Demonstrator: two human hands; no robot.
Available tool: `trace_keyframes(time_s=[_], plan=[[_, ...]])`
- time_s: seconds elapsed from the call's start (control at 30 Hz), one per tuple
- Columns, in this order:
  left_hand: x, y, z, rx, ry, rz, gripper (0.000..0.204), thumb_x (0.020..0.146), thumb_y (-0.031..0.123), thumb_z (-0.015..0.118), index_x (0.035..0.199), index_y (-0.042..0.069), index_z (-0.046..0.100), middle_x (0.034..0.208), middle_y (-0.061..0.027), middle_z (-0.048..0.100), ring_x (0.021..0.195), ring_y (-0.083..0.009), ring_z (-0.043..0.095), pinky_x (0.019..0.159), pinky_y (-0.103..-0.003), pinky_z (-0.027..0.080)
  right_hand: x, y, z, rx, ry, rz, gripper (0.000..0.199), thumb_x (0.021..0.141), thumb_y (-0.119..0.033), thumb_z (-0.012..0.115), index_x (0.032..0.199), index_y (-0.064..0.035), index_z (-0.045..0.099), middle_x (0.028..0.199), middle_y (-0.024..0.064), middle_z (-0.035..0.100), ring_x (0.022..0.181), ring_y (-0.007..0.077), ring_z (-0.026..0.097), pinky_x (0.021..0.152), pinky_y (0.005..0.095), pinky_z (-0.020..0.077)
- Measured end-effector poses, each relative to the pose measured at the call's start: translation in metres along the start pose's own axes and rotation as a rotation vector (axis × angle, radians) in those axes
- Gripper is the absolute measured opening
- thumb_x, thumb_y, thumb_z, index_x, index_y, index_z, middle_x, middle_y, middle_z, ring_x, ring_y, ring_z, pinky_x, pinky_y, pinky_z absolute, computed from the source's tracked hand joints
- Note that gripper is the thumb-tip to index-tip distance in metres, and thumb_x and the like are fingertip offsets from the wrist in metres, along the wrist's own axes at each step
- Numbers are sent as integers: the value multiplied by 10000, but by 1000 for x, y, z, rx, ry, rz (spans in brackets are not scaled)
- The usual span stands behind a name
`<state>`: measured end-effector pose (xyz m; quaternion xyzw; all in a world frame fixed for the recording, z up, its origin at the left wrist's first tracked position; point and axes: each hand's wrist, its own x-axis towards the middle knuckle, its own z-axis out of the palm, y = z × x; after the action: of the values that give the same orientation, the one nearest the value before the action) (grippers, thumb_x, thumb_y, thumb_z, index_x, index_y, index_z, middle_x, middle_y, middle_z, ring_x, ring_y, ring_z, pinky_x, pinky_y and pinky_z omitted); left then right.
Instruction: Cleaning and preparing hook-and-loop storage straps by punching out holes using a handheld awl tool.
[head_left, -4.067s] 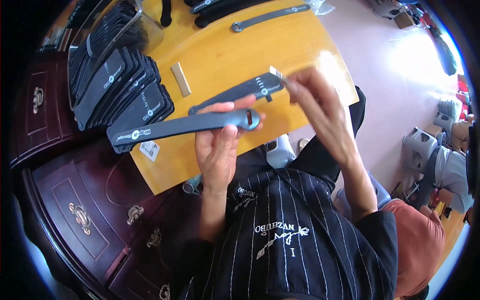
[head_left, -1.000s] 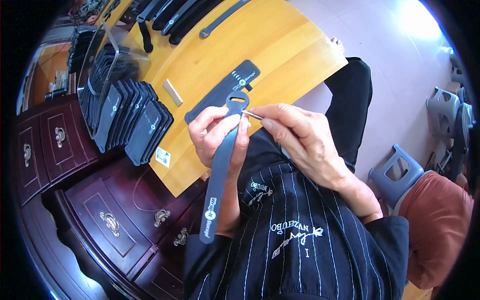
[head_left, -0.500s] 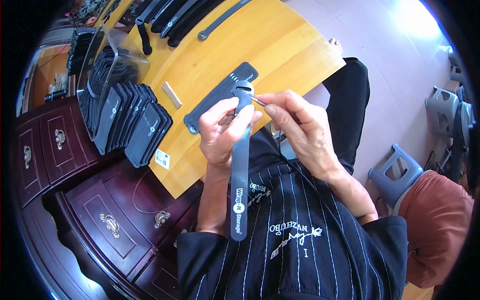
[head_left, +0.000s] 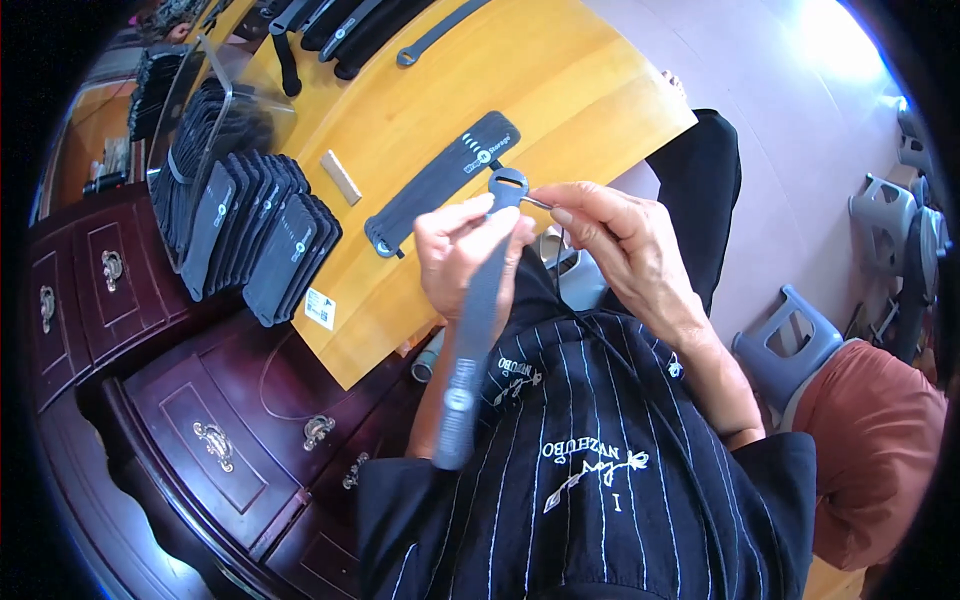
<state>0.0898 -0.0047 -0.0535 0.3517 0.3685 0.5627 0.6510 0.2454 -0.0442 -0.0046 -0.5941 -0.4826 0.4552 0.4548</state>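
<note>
A dark grey storage strap point(head_left: 486, 285) is pinched in my left hand point(head_left: 465, 245), its rounded, slotted end pointing up and its long tail hanging blurred over my lap. My right hand point(head_left: 630, 235) closes thumb and fingers on a thin metal tool point(head_left: 538, 203), whose tip meets the edge of the strap just below the slot. I cannot make out the tool's exact kind. Beyond my hands, a flat dark grey strap bundle point(head_left: 440, 180) with a rounded end lies on the yellow wooden table point(head_left: 590, 90).
Folded dark straps stand in rows point(head_left: 265, 235) at the table's left, beside a clear plastic divider point(head_left: 225, 85). A small wooden strip point(head_left: 341, 177) and more straps point(head_left: 350, 35) lie on the table. Dark red drawers point(head_left: 215, 430) stand left; a grey-blue stool point(head_left: 790, 340) stands right.
Both hands have shifted slightly right with the strap and tool. The strap's tail has swung to the left, and more of the strap bundle on the table shows.
</note>
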Motion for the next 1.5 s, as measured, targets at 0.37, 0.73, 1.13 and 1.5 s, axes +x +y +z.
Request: trace_keyframes(time_s=[0.37,0.73,1.13,1.5], plan=[[9,9,2,774,-377,840,309,749,-135,670,1033,-34,604,1001,-161,541,681,-170,628,623,-241,541,0,14,10,-226,200,-272,180,881,-130,573,1050,-116,634,739,74,605,696,217,626,597,301,490],[10,30,12,409,-407,326,114,849,-33,608,936,-12,539,1006,-130,479,697,-175,633,614,-246,534,9,1,-30,-313,2,-363,244,903,-187,558,1130,-122,619,867,86,666,734,230,661,637,316,511],[19,25,30,-82,-322,-83,197,898,96,592,1036,16,477,987,-121,514,747,-154,596,602,-243,484,2,-19,-34,-370,-5,-288,207,874,-132,577,1069,-100,638,845,96,654,719,250,647,617,327,504],[3,14,41,177,-278,-103,154,900,141,609,907,-10,580,773,-89,619,613,-146,593,503,-229,457,-12,-18,-31,-456,63,-299,295,832,-52,618,1122,-97,644,689,57,552,574,139,545,500,270,437]])
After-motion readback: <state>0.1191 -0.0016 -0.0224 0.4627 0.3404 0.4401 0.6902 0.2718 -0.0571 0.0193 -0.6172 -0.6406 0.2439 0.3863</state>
